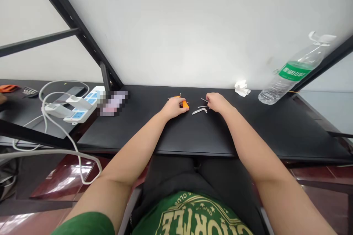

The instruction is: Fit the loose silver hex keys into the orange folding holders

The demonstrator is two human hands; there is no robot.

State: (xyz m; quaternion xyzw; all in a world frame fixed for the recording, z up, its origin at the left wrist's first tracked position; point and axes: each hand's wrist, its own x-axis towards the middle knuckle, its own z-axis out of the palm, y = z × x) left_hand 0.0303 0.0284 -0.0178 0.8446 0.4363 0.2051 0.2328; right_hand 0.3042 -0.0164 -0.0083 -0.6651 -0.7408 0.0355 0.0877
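My left hand [173, 108] is closed around an orange hex key holder [185, 105], with a few thin metal pieces sticking out near its top. To its right, my right hand [219, 102] is closed, thumb and fingertips together at a thin hex key [204, 100]. Another metal key [202, 107] reaches out from under the same fingertips; whether it is gripped or just touched is hard to see. Loose L-shaped hex keys [199, 110] lie on the black table [198, 136] between my hands.
A large clear bottle [292, 71] with a green label leans at the right, near a crumpled tissue [242, 88]. Left are a power strip [85, 104] with white cables [62, 126] and a blurred-out flat item [114, 103]. A black metal frame [79, 31] rises there. Another person's hand [2, 98] shows at the far left edge.
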